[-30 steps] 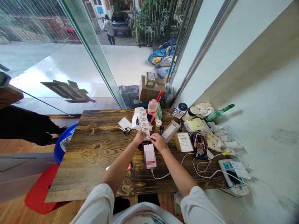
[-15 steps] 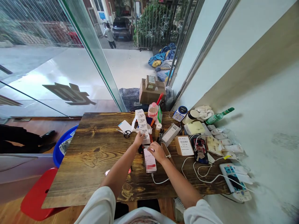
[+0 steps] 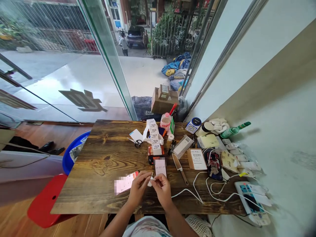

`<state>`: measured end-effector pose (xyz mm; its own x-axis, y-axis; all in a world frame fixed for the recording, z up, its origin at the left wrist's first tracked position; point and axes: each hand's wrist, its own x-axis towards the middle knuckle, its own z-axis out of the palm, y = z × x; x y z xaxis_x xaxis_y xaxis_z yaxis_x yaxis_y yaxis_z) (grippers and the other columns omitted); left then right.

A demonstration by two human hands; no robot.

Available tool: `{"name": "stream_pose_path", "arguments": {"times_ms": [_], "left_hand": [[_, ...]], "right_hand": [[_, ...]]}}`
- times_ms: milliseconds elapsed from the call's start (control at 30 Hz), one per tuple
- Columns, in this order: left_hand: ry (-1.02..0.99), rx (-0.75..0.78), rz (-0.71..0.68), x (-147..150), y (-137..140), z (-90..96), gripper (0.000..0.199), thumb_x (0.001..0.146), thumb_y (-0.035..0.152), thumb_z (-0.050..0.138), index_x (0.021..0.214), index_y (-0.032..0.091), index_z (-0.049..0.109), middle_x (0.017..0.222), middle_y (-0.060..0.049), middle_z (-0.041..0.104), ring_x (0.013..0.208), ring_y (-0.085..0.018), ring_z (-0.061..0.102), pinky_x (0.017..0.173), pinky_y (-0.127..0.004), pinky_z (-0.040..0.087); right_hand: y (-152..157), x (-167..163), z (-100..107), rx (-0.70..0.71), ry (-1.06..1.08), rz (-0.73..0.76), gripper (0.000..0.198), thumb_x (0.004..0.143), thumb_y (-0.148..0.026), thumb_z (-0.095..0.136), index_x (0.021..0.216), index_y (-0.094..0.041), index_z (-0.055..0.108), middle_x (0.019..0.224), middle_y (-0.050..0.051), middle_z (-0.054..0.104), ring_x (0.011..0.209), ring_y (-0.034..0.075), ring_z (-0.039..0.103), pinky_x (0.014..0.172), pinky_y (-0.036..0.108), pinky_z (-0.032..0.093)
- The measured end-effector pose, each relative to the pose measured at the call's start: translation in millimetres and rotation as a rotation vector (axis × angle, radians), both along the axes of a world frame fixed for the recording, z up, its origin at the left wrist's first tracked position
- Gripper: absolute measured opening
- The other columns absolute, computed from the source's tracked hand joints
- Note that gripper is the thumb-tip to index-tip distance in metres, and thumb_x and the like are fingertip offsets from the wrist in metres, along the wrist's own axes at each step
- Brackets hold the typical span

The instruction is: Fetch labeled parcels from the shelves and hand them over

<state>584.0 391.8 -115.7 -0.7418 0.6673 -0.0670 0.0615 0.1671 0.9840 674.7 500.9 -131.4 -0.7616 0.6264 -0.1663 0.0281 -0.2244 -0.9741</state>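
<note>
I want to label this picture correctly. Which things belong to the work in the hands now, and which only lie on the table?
In hand:
left hand
right hand
small white label
label strip

Lying about:
scissors
knife
green bottle
power strip

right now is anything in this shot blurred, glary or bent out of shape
Head view: daylight through the glass door leaves pale glare on the floor outside; straight lines bow toward the edges, wide-lens distortion; two patches are pixelated, one on the phone by the left hand, one on the phone above the right hand; the small white label in the fingers is too tiny to read.
</note>
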Motion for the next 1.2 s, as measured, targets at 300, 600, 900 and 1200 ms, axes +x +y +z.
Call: {"name": "stream_pose_path", "arguments": {"times_ms": [300, 600, 900, 1200], "left_hand": [[-0.386, 0.146, 0.136, -20, -95, 18.8, 0.023, 0.076, 0.036, 0.073, 0.096, 0.024, 0.075, 0.095, -0.006, 0.069, 0.09, -0.019, 0.061, 0.084, -0.03, 0.048], [0.03, -0.022, 0.111, -118, -239, 34.1, 0.018, 0.086, 0.034, 0.059, 0.08, 0.022, 0.07, 0.078, -0.004, 0.064, 0.075, -0.017, 0.058, 0.071, -0.027, 0.044], [0.062, -0.209, 0.198, -205, -392, 3.8, 0.018, 0.09, 0.032, 0.048, 0.083, 0.023, 0.061, 0.084, -0.006, 0.066, 0.081, -0.021, 0.061, 0.074, -0.033, 0.045], [-0.356, -0.078, 0.395, -320, -445, -46.3, 0.033, 0.071, 0.047, 0.068, 0.084, 0.019, 0.059, 0.071, -0.001, 0.063, 0.066, -0.018, 0.062, 0.066, -0.032, 0.05]], "right_hand": [[-67, -44, 43, 0.343, 0.079, 0.224, 0.007, 0.085, -0.03, 0.061, 0.083, -0.025, 0.058, 0.085, 0.004, 0.057, 0.081, 0.019, 0.056, 0.073, 0.032, 0.048], [-225, -143, 20, 0.028, -0.143, 0.184, 0.026, 0.079, -0.044, 0.064, 0.077, -0.024, 0.048, 0.071, -0.003, 0.044, 0.065, 0.014, 0.044, 0.059, 0.026, 0.04], [-351, -270, -12, 0.036, -0.292, 0.243, 0.035, 0.063, -0.048, 0.076, 0.062, -0.021, 0.054, 0.054, -0.005, 0.048, 0.05, 0.013, 0.044, 0.05, 0.026, 0.037], [-375, -296, -7, -0.094, -0.285, 0.388, 0.057, 0.07, -0.058, 0.069, 0.117, -0.027, 0.062, 0.102, 0.004, 0.068, 0.077, 0.018, 0.064, 0.06, 0.031, 0.052]]}}
